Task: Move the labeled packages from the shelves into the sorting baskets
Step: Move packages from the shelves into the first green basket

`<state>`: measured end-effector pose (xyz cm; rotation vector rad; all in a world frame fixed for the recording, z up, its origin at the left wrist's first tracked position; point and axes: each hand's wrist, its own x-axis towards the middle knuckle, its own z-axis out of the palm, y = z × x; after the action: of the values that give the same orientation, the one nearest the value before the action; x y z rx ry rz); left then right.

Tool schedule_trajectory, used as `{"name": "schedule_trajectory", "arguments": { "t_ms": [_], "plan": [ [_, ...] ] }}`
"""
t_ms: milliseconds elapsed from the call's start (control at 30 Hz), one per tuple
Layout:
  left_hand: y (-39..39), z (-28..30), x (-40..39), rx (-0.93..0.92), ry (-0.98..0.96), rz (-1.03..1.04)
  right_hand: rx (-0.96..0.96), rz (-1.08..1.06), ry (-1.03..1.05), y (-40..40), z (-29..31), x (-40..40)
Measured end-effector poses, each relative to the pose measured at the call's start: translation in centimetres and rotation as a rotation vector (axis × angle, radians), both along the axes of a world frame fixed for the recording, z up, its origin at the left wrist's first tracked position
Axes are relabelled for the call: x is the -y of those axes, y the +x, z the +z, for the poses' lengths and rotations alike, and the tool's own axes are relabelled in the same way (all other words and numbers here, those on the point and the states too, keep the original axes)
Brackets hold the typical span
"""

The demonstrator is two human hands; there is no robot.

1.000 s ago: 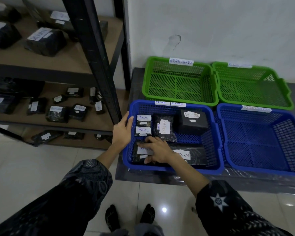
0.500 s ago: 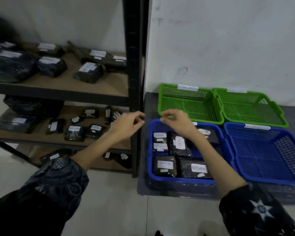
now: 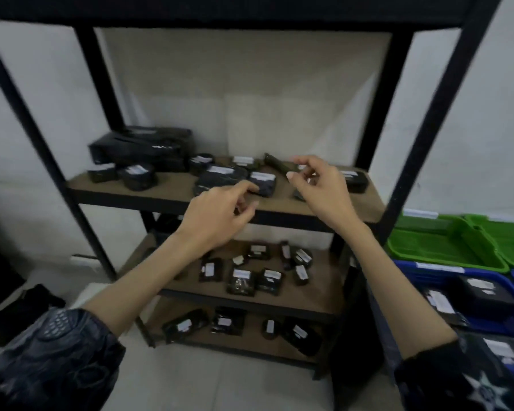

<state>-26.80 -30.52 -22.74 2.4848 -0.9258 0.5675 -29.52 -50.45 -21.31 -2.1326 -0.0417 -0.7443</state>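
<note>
While I reach toward the upper shelf (image 3: 172,189) at the centre of the frame, my left hand (image 3: 220,212) hangs with fingers loosely curled and empty just before a small labeled package (image 3: 263,183), and my right hand (image 3: 316,189) hovers beside it, thumb and forefinger narrowed, holding nothing I can make out. More labeled packages lie on the middle shelf (image 3: 324,289) and the bottom one. To do this well, I judge each hand should take one package, label up, so the word can be read before the turn. Half a second ago both hands were over the blue basket (image 3: 428,275), now at the right edge below the green baskets (image 3: 445,247); my view has swung left to the shelves.
</note>
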Motion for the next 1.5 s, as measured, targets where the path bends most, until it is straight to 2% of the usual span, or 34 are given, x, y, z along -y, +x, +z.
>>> {"name": "schedule_trajectory", "arguments": {
  "t_ms": [100,233,433,667,767,1000,1133,1233,1333,1400,1500],
  "plan": [
    [1.9,1.9,-5.9,-0.044,0.039,0.076,0.012,0.087,-0.010,2.1,3.2,-5.0],
    [4.0,1.7,-12.1,-0.074,-0.021,0.171,0.015,0.169,0.003,4.8,4.4,-9.9],
    [7.5,-0.7,-18.5,-0.133,-0.192,0.233,-0.068,0.239,0.002,10.0,1.5,-16.4],
    [16.4,-2.2,-22.6,-0.190,-0.253,0.238,-0.162,0.287,-0.005,19.3,-1.6,-20.9],
    [21.8,-2.6,-23.9,-0.199,-0.250,0.253,-0.188,0.247,0.019,24.2,-2.0,-21.4],
    [35.5,-3.2,-27.9,-0.309,-0.263,0.492,-0.280,0.087,0.068,33.8,-2.3,-21.6],
    [40.0,-3.5,-29.6,-0.328,-0.271,0.475,-0.337,0.050,0.069,37.3,-3.0,-23.1],
    [40.5,-3.9,-30.8,-0.323,-0.344,0.420,-0.337,0.013,0.084,38.5,-3.1,-24.7],
    [37.7,-6.3,-32.6,-0.168,-0.393,0.366,-0.318,0.106,0.019,38.3,-2.9,-28.2],
    [35.2,-8.7,-33.5,-0.102,-0.364,0.312,-0.390,0.239,-0.065,38.2,-2.9,-31.2],
    [32.7,-11.8,-34.6,-0.119,-0.252,0.281,-0.559,0.350,-0.206,39.3,-3.6,-34.9]
  ]
}}
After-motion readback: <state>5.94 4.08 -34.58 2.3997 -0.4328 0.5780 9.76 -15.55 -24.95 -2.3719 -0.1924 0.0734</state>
